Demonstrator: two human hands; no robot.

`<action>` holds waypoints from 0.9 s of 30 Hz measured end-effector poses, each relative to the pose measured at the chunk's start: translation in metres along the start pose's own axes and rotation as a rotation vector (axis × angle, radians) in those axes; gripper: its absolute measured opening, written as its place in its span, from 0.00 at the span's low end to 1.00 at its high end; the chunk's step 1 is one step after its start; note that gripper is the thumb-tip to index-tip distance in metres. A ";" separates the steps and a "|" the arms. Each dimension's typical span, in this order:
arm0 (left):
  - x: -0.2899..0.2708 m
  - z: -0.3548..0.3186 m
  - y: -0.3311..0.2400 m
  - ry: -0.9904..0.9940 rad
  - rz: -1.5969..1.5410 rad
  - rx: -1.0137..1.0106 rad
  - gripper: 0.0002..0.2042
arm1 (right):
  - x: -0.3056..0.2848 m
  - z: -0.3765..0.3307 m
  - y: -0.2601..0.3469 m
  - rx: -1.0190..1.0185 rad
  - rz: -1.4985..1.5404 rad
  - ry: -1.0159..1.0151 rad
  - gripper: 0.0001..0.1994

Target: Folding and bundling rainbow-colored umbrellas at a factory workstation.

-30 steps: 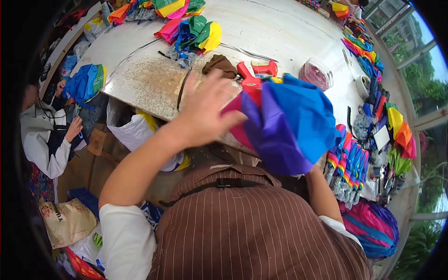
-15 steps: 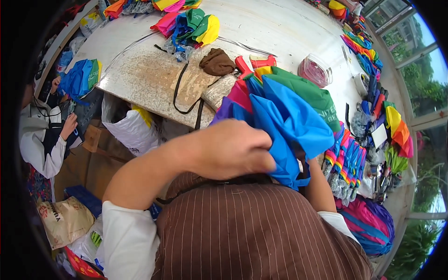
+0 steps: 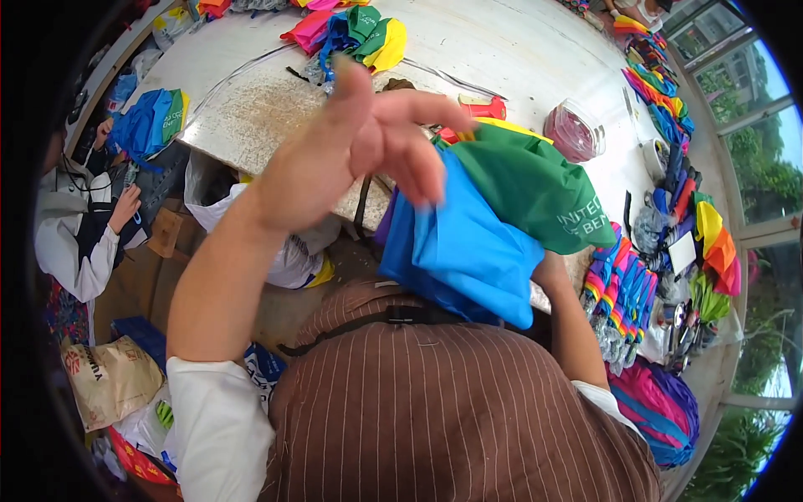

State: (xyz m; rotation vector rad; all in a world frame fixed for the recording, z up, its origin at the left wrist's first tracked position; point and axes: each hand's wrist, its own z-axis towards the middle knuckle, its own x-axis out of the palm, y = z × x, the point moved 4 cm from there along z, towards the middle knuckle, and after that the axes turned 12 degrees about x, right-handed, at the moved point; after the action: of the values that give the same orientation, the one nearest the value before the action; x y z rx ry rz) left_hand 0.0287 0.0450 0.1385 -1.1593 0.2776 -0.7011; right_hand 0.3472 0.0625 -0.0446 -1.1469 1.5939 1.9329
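In front of my apron a loosely folded umbrella (image 3: 468, 243) is up in the air, its blue and green cloth panels drooping in soft folds. My right hand (image 3: 549, 273) grips it from the right side; the cloth covers most of the fingers. My left hand (image 3: 355, 146) is raised above the table's near edge, just left of the umbrella. Its fingers are apart, slightly blurred, and nothing is in them. The umbrella's handle and shaft are hidden under the panels.
The white table (image 3: 502, 50) holds a multicoloured umbrella (image 3: 360, 38), a red-handled tool (image 3: 485, 109) and a clear plastic tub (image 3: 575, 131). Rainbow folded umbrellas (image 3: 619, 284) lie to the right. At the left, another person (image 3: 79, 226) handles a blue umbrella (image 3: 150, 125).
My left hand has come off the umbrella's cloth, rising up and left and opening. The blue and green panels have swung lower and spread out. The right hand stays at the umbrella.
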 end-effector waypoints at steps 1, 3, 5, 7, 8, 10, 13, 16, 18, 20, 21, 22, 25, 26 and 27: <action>-0.019 -0.005 0.006 -0.106 0.318 -0.064 0.44 | -0.006 -0.001 0.003 0.096 0.069 -0.033 0.23; -0.020 -0.010 0.038 0.029 0.861 -0.089 0.41 | -0.021 0.005 0.042 0.172 -0.133 -0.039 0.22; 0.005 0.000 0.052 0.271 0.773 -0.189 0.41 | -0.027 0.013 0.070 0.150 -0.400 -0.028 0.21; 0.038 0.016 0.025 0.324 0.452 -0.059 0.43 | -0.030 0.015 0.063 0.117 -0.399 -0.074 0.20; 0.046 0.025 0.003 0.290 0.396 0.124 0.44 | -0.031 0.016 0.056 0.105 -0.399 -0.097 0.19; 0.038 0.028 -0.020 0.102 -0.494 0.142 0.46 | -0.035 0.017 0.042 0.078 -0.403 -0.147 0.18; -0.036 0.017 -0.021 -0.125 0.158 -0.100 0.42 | -0.034 0.021 0.030 0.016 -0.397 -0.214 0.17; -0.049 0.004 0.027 0.017 0.674 -0.480 0.40 | -0.031 0.027 0.033 -0.069 -0.392 -0.261 0.16; -0.012 0.023 0.022 0.227 0.717 -0.349 0.39 | -0.017 0.030 0.044 -0.071 -0.568 -0.241 0.15; 0.021 0.044 0.004 0.097 0.260 -0.164 0.38 | -0.010 0.032 0.040 -0.228 -0.640 -0.290 0.13; 0.026 0.050 0.001 -0.103 -0.086 -0.081 0.37 | -0.013 0.026 0.029 -0.220 -0.652 -0.307 0.13; 0.018 0.054 -0.019 -0.040 -0.300 0.116 0.38 | -0.015 0.024 0.024 -0.088 -0.443 -0.323 0.13; -0.037 0.043 -0.066 -0.175 -0.037 0.298 0.40 | -0.030 0.024 0.007 0.014 -0.250 -0.373 0.13; -0.050 0.037 -0.059 -0.215 0.221 0.121 0.40 | -0.038 0.022 -0.006 -0.104 -0.312 -0.533 0.12; -0.053 0.031 -0.041 -0.206 0.244 -0.172 0.39 | -0.046 0.018 0.000 -0.220 -0.376 -0.692 0.12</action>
State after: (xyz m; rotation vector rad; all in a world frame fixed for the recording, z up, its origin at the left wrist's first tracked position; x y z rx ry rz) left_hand -0.0093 0.0931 0.1799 -1.3244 0.3031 -0.3453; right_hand 0.3679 0.0887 -0.0085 -0.6623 0.7614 1.9659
